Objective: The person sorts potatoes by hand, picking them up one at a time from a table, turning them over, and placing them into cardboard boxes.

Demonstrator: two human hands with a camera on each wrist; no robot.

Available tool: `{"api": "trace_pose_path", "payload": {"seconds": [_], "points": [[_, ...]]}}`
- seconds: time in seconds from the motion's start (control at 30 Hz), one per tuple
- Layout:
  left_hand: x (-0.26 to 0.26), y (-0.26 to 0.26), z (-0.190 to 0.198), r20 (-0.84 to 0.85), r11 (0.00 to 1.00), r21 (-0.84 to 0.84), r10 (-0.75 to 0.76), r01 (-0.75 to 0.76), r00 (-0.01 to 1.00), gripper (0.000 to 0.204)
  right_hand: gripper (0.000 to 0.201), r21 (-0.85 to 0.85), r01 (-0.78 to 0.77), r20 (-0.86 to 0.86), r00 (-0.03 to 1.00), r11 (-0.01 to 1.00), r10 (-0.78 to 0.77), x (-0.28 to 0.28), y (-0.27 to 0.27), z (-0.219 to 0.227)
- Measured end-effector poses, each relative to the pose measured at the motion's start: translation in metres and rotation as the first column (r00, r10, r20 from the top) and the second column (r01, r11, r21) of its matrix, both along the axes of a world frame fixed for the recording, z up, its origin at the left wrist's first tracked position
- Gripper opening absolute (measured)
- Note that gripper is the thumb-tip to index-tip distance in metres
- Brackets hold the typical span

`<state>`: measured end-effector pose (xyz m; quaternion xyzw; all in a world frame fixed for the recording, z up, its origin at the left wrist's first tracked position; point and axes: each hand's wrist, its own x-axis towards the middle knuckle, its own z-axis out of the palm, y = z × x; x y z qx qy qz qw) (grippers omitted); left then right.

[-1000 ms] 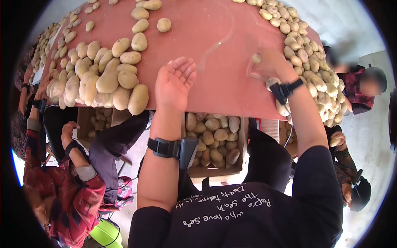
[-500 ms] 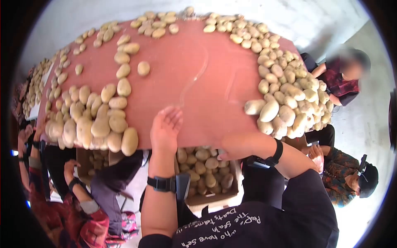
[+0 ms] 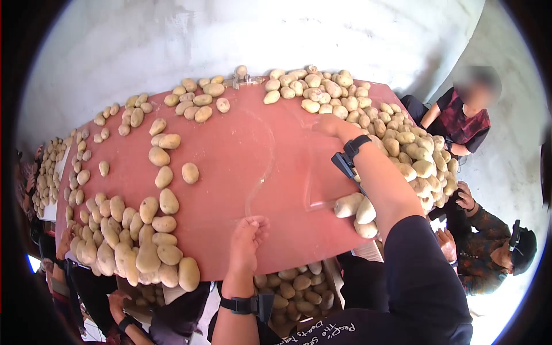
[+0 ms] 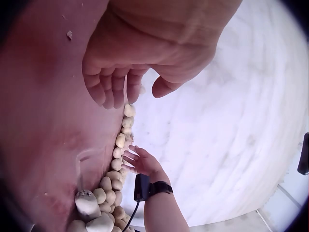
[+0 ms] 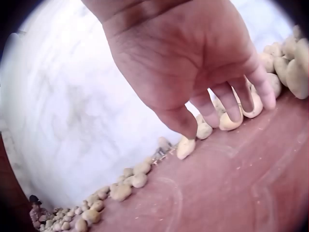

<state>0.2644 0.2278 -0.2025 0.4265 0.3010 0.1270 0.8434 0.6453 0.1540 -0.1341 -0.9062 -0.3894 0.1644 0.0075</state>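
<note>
My right hand [image 3: 329, 125] reaches over the red table [image 3: 230, 172] to the potato pile [image 3: 405, 141] along the right side. In the right wrist view that hand [image 5: 193, 63] has its fingers spread and pointing down, with nothing in its palm. Several potatoes [image 5: 231, 121] show right behind its fingertips. Near the table's front edge my left hand [image 3: 248, 241] is held with loosely bent fingers. The left wrist view shows the left hand [image 4: 140, 53] holding nothing, its thumb apart from the fingers.
More potatoes are heaped at the left [image 3: 123, 236], with a line of them [image 3: 164, 176] running backward and a lone potato [image 3: 190, 173] beside it. A cardboard box [image 3: 333, 276] of potatoes stands below the front edge. Other people [image 3: 497, 247] sit around the table.
My right hand went from the table down to the box at the front edge, then out to the far right pile. The head view has tilted up. My left hand stays near the front edge.
</note>
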Motion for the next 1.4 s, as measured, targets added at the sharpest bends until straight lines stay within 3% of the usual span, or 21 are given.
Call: {"api": "trace_pose_path", "payload": {"seconds": [0.13, 0.27, 0.3, 0.37, 0.57, 0.7, 0.87, 0.97, 1.23, 1.33, 1.4], "points": [[0.012, 0.009, -0.007, -0.013, 1.0, 0.011, -0.017, 0.017, 1.0, 0.025, 0.048, 0.244, 0.299, 0.004, 0.951, 0.922, -0.31, 0.06, 0.008, -0.049], [0.021, 0.014, -0.009, 0.0, 0.999, -0.029, -0.029, 0.029, 1.0, 0.024, 0.053, 0.329, 0.267, 0.241, 0.904, 0.906, -0.354, 0.082, 0.02, -0.078], [0.022, 0.014, -0.013, 0.006, 0.999, -0.031, -0.035, 0.035, 0.999, 0.024, 0.053, 0.312, 0.359, 0.116, 0.904, 0.879, -0.411, 0.085, 0.026, -0.075], [0.022, 0.018, -0.016, 0.001, 0.999, -0.031, -0.041, 0.041, 0.999, 0.024, 0.057, 0.259, 0.389, 0.192, 0.877, 0.884, -0.441, 0.081, 0.037, -0.065], [0.03, 0.017, -0.019, -0.03, 0.995, -0.056, -0.078, 0.077, 0.996, 0.024, 0.066, 0.171, 0.451, 0.16, 0.865, 0.876, -0.476, 0.096, 0.044, -0.074], [0.035, 0.019, -0.021, -0.048, 0.994, -0.057, -0.092, 0.089, 0.995, 0.024, 0.082, 0.153, 0.503, 0.12, 0.845, 0.851, -0.521, 0.115, 0.05, -0.082], [0.037, 0.015, -0.024, -0.04, 0.991, -0.055, -0.125, 0.123, 0.991, 0.023, 0.069, 0.193, 0.526, 0.152, 0.818, 0.828, -0.555, 0.108, 0.049, -0.078], [0.036, 0.011, -0.026, -0.035, 0.989, -0.062, -0.135, 0.132, 0.99, 0.023, 0.065, 0.046, 0.473, 0.193, 0.86, 0.88, -0.472, 0.113, 0.046, -0.071], [0.035, 0.009, -0.027, -0.001, 0.991, -0.076, -0.114, 0.114, 0.993, 0.022, 0.085, 0.162, 0.652, 0.111, 0.734, 0.741, -0.67, 0.072, 0.073, -0.061], [0.038, 0.008, -0.038, 0.009, 0.988, -0.062, -0.138, 0.138, 0.99, 0.021, 0.087, 0.193, 0.65, 0.107, 0.731, 0.735, -0.674, 0.09, 0.074, -0.068], [0.041, 0.008, -0.041, 0.022, 0.988, -0.066, -0.139, 0.14, 0.99, 0.021, 0.087, 0.184, 0.62, 0.089, 0.762, 0.763, -0.641, 0.132, 0.064, -0.091]]}}
